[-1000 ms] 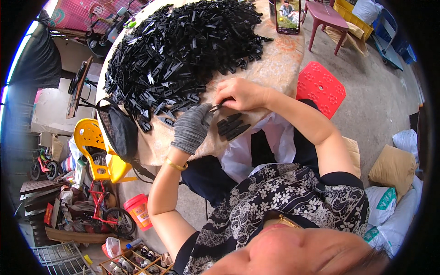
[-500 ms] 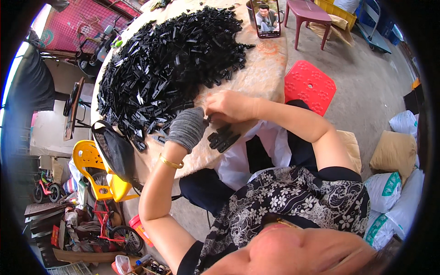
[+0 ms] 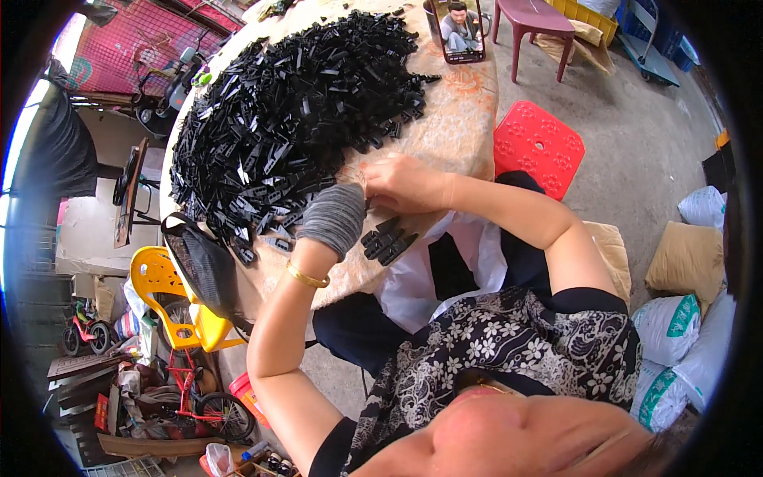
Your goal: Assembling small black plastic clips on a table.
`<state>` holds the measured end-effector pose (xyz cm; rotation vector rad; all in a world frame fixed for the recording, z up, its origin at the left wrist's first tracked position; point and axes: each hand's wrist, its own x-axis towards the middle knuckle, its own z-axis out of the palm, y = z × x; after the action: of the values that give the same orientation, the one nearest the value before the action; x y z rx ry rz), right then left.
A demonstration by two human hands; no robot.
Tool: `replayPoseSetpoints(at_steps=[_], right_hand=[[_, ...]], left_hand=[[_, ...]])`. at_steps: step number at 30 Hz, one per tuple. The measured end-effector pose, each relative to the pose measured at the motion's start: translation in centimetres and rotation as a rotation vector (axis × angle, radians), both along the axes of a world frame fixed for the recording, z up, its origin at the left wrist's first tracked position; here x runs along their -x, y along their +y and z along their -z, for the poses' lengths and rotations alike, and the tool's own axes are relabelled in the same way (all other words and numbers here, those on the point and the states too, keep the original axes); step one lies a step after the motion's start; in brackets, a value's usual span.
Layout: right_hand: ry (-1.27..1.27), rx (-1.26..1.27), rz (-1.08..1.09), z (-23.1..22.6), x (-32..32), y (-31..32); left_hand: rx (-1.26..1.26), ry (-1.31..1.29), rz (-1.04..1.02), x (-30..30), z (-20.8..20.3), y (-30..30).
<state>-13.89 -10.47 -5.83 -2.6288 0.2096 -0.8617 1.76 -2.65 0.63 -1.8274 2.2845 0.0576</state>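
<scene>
A large heap of small black plastic pieces (image 3: 278, 119) covers much of the cloth-topped table (image 3: 453, 111). My left hand (image 3: 334, 219), in a grey knitted covering, meets my right hand (image 3: 407, 183) at the near side of the heap. The right fingers are bent and pressed together at the left hand's fingertips; whatever they hold is hidden. The left fingers are out of sight behind the covering and the right hand. Just below both hands, a small cluster of black pieces (image 3: 389, 241) lies at the table's near edge.
A phone (image 3: 458, 32) stands upright at the table's far side. Beside the table are a red stool (image 3: 539, 149), a dark red stool (image 3: 534, 30) and a yellow chair (image 3: 163, 278). A black mesh bag (image 3: 203, 262) hangs at the left edge. Stuffed sacks (image 3: 668, 330) are stacked at right.
Both hands have shifted slightly to the right while staying together. The left wrist has turned a little. The heap and the small cluster look the same.
</scene>
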Motion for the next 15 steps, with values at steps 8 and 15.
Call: replayPoseSetpoints(at_steps=[8, 15], right_hand=[[-0.077, -0.340, -0.228, 0.1, 0.3, -1.2], [0.174, -0.874, -0.367, -2.2, -0.6, -1.0]], left_hand=[[0.138, 0.532, -0.112, -2.3, 2.3, 1.8], [0.316, 0.601, -0.069, -0.4, 2.2, 5.0]])
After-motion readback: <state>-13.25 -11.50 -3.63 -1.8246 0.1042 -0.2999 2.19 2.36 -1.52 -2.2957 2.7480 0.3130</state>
